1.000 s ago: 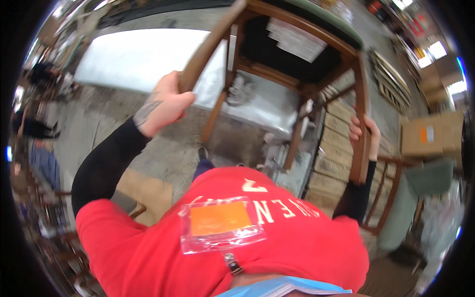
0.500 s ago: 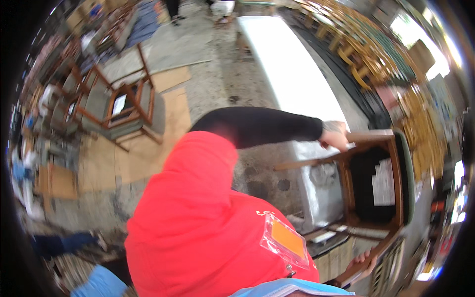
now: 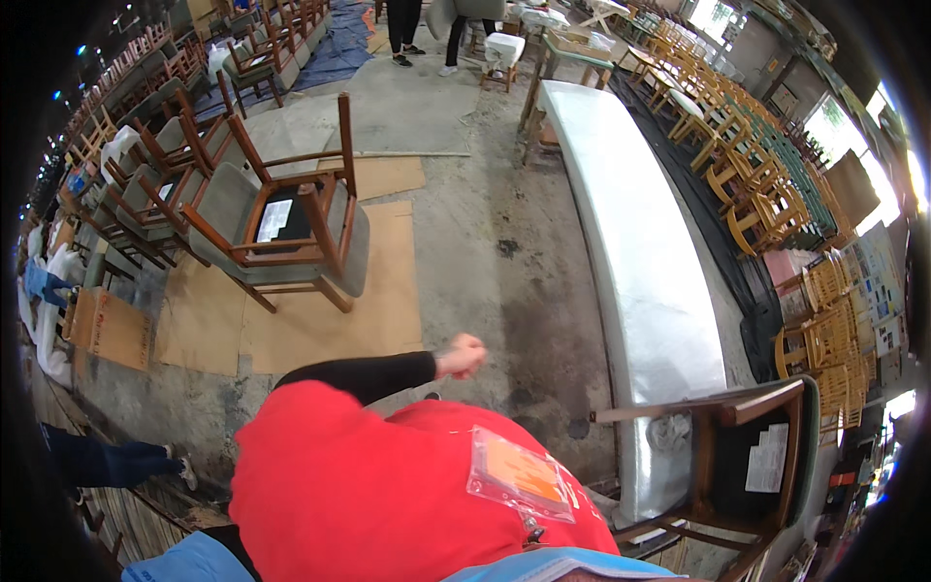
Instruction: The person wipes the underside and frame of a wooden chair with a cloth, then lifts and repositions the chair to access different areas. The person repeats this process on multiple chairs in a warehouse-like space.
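My left hand (image 3: 461, 357) is over the concrete floor in front of my body, its fingers curled in and nothing visible in them. It is well away from the chair (image 3: 797, 466) at the lower right. That wooden chair is tipped over, with its legs toward the left and its dark underside, bearing white labels, facing me. It is at the near end of a long bench with a shiny silver-white cover (image 3: 650, 262), overlapping it in view. My right hand is out of sight.
Upholstered wooden chairs, one upturned on another (image 3: 301, 218), stand on cardboard sheets (image 3: 378, 320) to the left. Rows of pale wooden chairs (image 3: 766, 209) line the far right. People stand at the far end, near a white-topped stool (image 3: 503, 50). Another person's legs (image 3: 126, 461) show at lower left.
My left hand has let go of the chair's leg and swung left, over the floor. The chair has shifted lower in view. My right hand, earlier on a lower leg, has gone out of view.
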A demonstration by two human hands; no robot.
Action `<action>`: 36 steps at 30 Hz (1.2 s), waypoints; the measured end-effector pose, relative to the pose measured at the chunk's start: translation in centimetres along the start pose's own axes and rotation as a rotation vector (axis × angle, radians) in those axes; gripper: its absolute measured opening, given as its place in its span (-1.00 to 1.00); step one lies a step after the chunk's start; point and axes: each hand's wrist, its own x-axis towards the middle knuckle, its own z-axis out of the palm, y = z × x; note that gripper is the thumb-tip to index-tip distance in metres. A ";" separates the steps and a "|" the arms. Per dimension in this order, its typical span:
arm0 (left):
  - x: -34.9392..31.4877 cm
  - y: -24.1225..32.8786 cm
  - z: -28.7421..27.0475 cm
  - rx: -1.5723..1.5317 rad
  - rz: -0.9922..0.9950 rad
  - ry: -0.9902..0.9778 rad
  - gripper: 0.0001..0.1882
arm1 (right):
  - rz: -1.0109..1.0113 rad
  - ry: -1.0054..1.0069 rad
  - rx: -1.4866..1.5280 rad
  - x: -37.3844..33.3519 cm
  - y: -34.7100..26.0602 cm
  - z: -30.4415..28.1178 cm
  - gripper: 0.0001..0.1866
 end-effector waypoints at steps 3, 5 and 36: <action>-5.9 4.4 -8.3 0.033 0.143 0.160 -0.74 | 0.245 -0.539 0.388 5.2 -16.0 7.2 -0.68; -8.0 9.7 -10.2 -0.038 0.345 -0.060 -0.77 | 0.216 -0.559 0.384 8.5 -20.1 7.0 -0.67; -16.6 15.2 -29.9 -0.254 0.977 0.940 -0.91 | -0.035 -0.784 1.017 59.4 -57.3 -4.3 -0.81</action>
